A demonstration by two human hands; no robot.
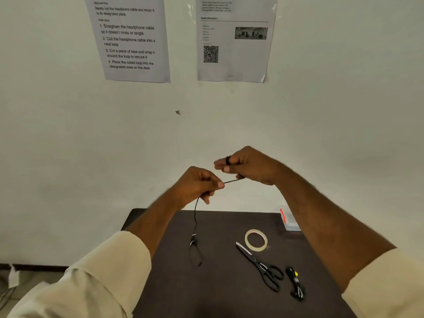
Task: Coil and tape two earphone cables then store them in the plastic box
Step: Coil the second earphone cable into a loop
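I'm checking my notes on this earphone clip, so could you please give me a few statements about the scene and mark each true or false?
1. Both hands hold one earphone cable above the table. True: the left hand pinches it and the right hand has it wound round the fingers.
2. The cable is fully coiled. False: a long end hangs down to the table.
3. The scissors are in the right hand. False: they lie on the table beside the tape roll.
4. A second, bundled cable lies right of the scissors. True.
5. The plastic box sits at the table's near left corner. False: far right edge.
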